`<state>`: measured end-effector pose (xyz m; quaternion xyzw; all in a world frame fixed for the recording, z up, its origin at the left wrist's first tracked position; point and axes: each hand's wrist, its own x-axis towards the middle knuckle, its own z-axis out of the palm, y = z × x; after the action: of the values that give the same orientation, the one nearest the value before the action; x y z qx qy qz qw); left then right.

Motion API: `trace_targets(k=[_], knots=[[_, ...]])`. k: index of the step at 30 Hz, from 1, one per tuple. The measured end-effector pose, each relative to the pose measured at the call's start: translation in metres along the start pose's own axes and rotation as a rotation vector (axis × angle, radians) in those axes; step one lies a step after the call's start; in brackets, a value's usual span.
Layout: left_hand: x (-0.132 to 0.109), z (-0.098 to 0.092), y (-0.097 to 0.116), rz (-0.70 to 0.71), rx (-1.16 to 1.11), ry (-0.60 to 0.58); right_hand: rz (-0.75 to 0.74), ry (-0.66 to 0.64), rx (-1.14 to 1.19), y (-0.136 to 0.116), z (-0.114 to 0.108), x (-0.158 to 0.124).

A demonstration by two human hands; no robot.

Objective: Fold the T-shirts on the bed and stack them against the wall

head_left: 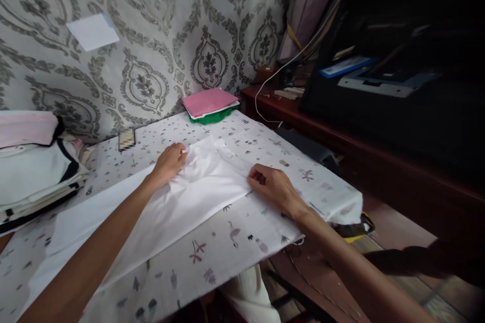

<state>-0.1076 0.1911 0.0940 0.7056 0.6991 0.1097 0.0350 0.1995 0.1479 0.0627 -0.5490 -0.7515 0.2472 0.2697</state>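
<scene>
A white garment (204, 181) lies stretched across the patterned tabletop, smooth on the left and wrinkled toward its far right end. The garment's kind is unclear. My left hand (169, 164) is on its far edge, fingers curled and closed on the fabric. At the right end my right hand (273, 187) pinches the garment's edge between thumb and curled fingers. Between the two hands the cloth is bunched in soft creases.
Folded clothes (38, 166) are stacked at the left. Near the wall sit a pink folded cloth (210, 102) over a green one (215, 117) and a small blurred-out card (127, 139). Right of the table stands a dark red wooden desk (322, 123) with a white cable (261, 86).
</scene>
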Motion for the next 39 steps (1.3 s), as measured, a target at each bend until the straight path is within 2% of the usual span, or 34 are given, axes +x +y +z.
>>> trace_targets(k=[3, 6, 12, 19, 25, 33, 36, 39], knots=[[0.028, 0.010, 0.006, -0.072, 0.006, -0.051, 0.005, 0.001, 0.001, 0.000, -0.001, 0.000], [0.039, 0.018, 0.005, -0.061, -0.004, -0.053, 0.013, 0.002, 0.001, 0.001, -0.001, 0.000], [0.040, 0.022, 0.000, 0.014, -0.042, 0.034, -0.026, 0.026, -0.014, 0.002, 0.000, -0.001], [0.050, 0.027, -0.002, -0.008, -0.094, 0.020, -0.024, 0.019, -0.060, 0.002, 0.001, -0.002], [0.058, 0.027, -0.003, -0.019, -0.162, -0.039, -0.002, 0.007, -0.063, 0.002, 0.002, -0.001], [0.059, 0.031, 0.005, 0.042, -0.175, 0.050, -0.009, 0.015, -0.081, 0.002, 0.002, -0.002], [0.055, 0.025, 0.000, 0.059, -0.195, 0.056, -0.022, 0.025, -0.090, 0.002, 0.002, -0.003], [0.043, 0.008, -0.013, 0.046, -0.224, 0.112, -0.033, 0.037, -0.096, 0.003, 0.004, -0.002]])
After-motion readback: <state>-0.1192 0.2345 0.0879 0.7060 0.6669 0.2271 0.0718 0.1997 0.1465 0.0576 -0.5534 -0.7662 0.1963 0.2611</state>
